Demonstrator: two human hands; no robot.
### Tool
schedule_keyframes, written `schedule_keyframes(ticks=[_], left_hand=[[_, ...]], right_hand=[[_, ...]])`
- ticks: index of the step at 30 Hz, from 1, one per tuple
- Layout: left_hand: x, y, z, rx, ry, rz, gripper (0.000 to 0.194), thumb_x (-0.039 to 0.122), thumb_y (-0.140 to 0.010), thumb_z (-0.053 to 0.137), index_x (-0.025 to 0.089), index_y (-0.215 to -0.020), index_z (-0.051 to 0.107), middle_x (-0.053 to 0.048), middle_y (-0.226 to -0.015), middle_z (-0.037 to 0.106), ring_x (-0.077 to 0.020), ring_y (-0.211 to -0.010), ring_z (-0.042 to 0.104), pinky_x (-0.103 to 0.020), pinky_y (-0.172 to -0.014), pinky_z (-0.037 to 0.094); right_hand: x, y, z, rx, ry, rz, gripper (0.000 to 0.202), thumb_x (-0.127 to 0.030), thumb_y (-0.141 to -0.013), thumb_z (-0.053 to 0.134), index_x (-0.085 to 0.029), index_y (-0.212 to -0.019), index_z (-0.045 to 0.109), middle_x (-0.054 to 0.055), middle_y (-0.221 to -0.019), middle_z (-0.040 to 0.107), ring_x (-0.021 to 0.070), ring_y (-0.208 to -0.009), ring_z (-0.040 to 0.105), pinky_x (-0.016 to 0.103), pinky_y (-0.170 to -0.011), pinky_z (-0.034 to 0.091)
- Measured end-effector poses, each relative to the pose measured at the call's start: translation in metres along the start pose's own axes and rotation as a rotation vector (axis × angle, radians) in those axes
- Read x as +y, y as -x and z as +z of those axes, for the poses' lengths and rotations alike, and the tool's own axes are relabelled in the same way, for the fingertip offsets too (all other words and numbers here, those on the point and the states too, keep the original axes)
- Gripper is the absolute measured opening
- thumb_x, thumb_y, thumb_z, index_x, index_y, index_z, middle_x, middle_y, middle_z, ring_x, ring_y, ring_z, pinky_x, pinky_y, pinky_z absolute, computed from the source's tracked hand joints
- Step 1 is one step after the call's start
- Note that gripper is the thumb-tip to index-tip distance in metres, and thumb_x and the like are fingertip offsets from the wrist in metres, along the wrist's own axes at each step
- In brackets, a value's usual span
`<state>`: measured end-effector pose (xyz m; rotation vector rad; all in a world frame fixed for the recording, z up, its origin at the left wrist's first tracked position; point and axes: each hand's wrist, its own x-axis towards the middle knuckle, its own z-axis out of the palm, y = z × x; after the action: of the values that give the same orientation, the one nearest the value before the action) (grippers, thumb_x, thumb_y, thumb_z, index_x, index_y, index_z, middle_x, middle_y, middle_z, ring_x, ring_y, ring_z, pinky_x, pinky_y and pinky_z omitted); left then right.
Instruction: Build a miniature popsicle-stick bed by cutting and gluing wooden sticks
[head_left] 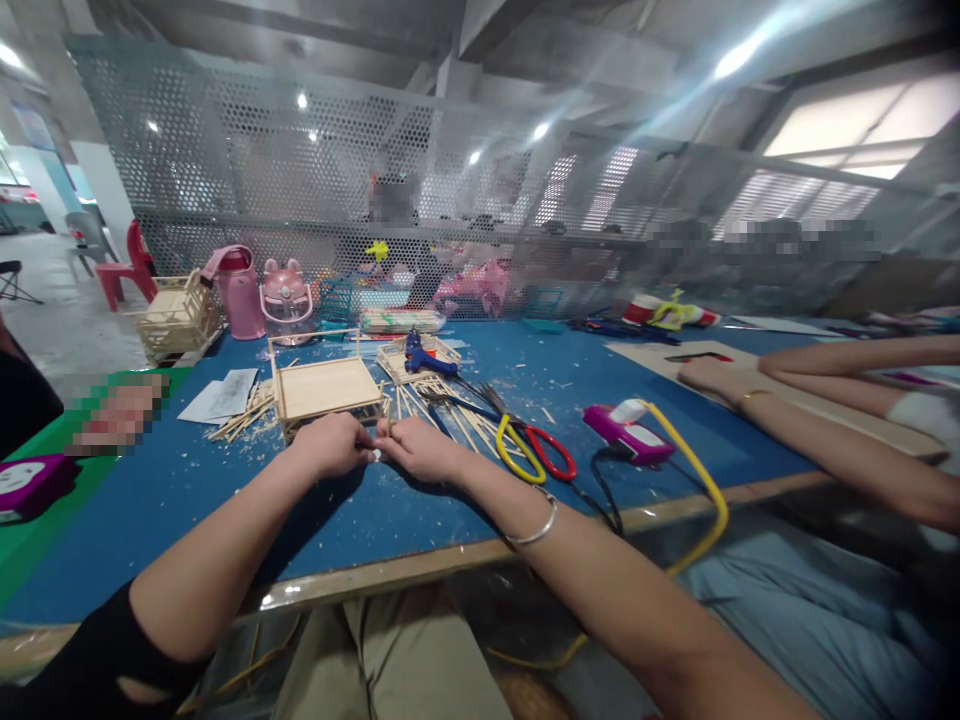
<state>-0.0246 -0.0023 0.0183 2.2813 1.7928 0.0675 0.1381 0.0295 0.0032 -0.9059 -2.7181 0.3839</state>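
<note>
My left hand (326, 445) and my right hand (424, 450) meet over the blue table, fingertips pinched together. A short thin wooden stick (388, 408) pokes up from the fingers of my right hand. Between the fingertips a tiny white bit (376, 456) shows; what my left fingers pinch is hidden. Just behind my hands stands a small frame of wooden sticks with a flat panel (326, 385). Loose wooden sticks (469, 420) are strewn behind my right hand, near a blue glue gun (429, 358) and scissors with red and yellow handles (536, 450).
A purple power strip (628, 435) with a yellow cable (697, 480) lies to the right. Papers (221, 395) lie at left. A pink flask (238, 295) and pink jug (287, 295) stand at the back. A co-worker's hand (705, 378) rests on a board at right.
</note>
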Motion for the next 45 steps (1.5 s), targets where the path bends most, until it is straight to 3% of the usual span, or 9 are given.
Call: schedule_keyframes(ticks=[4, 7, 21, 29, 34, 39, 45], left_hand=[[-0.0005, -0.0003, 0.0006, -0.002, 0.003, 0.007, 0.028, 0.041, -0.072, 0.056, 0.033, -0.095, 0.07, -0.003, -0.086, 0.072, -0.0201, -0.079, 0.065, -0.024, -0.064, 0.043], [-0.0004, 0.0002, 0.0002, 0.001, 0.0, 0.002, 0.028, 0.042, -0.073, 0.054, 0.031, -0.093, 0.07, -0.003, -0.084, 0.072, -0.0186, -0.076, 0.065, -0.023, -0.062, 0.043], [0.0002, 0.0, 0.0004, -0.006, -0.002, -0.001, 0.028, 0.042, -0.073, 0.054, 0.031, -0.094, 0.07, -0.003, -0.084, 0.072, -0.0186, -0.076, 0.064, -0.023, -0.063, 0.042], [0.0004, 0.0005, 0.0005, -0.004, -0.003, 0.008, 0.03, 0.041, -0.074, 0.053, 0.032, -0.096, 0.069, -0.003, -0.085, 0.071, -0.0202, -0.076, 0.064, -0.025, -0.062, 0.043], [-0.0003, -0.0001, 0.0013, 0.005, -0.014, 0.011, 0.03, 0.042, -0.074, 0.052, 0.031, -0.096, 0.07, -0.004, -0.085, 0.071, -0.0211, -0.076, 0.064, -0.026, -0.061, 0.042], [-0.0001, -0.0002, 0.0012, -0.001, -0.012, 0.006, 0.03, 0.041, -0.073, 0.053, 0.034, -0.099, 0.068, -0.002, -0.084, 0.071, -0.0196, -0.077, 0.064, -0.024, -0.06, 0.041], [0.0011, 0.0008, 0.0008, 0.009, -0.022, -0.006, 0.03, 0.042, -0.074, 0.052, 0.03, -0.093, 0.071, -0.004, -0.083, 0.071, -0.02, -0.074, 0.064, -0.024, -0.057, 0.041]], right_hand=[[0.0007, 0.0014, 0.0005, 0.043, 0.043, 0.041, 0.023, -0.021, -0.088, 0.041, -0.012, -0.081, 0.06, 0.006, -0.073, 0.062, 0.0135, -0.065, 0.052, 0.023, -0.064, 0.034], [0.0005, 0.0007, 0.0009, 0.017, -0.001, -0.01, 0.026, -0.022, -0.089, 0.039, -0.012, -0.078, 0.061, 0.005, -0.074, 0.062, 0.0128, -0.066, 0.052, 0.022, -0.065, 0.035], [-0.0021, 0.001, -0.0036, -0.006, 0.022, 0.033, 0.025, -0.023, -0.087, 0.043, -0.013, -0.073, 0.061, 0.004, -0.07, 0.061, 0.012, -0.061, 0.05, 0.021, -0.06, 0.033], [-0.0014, 0.0014, -0.0053, -0.034, 0.03, 0.015, 0.028, -0.024, -0.087, 0.043, -0.013, -0.067, 0.059, 0.004, -0.068, 0.06, 0.0114, -0.057, 0.047, 0.022, -0.057, 0.032], [0.0008, 0.0018, -0.0053, -0.009, -0.054, -0.03, 0.021, -0.021, -0.086, 0.044, -0.013, -0.074, 0.06, 0.001, -0.066, 0.058, 0.0106, -0.058, 0.047, 0.021, -0.059, 0.033], [0.0036, 0.0018, -0.0062, -0.041, -0.034, -0.015, 0.026, -0.021, -0.086, 0.044, -0.013, -0.064, 0.057, 0.001, -0.063, 0.056, 0.01, -0.055, 0.044, 0.021, -0.056, 0.031], [0.0024, 0.0009, -0.0046, -0.026, -0.082, -0.069, 0.021, -0.019, -0.086, 0.044, -0.014, -0.07, 0.058, -0.001, -0.062, 0.054, 0.0096, -0.054, 0.042, 0.021, -0.056, 0.031]])
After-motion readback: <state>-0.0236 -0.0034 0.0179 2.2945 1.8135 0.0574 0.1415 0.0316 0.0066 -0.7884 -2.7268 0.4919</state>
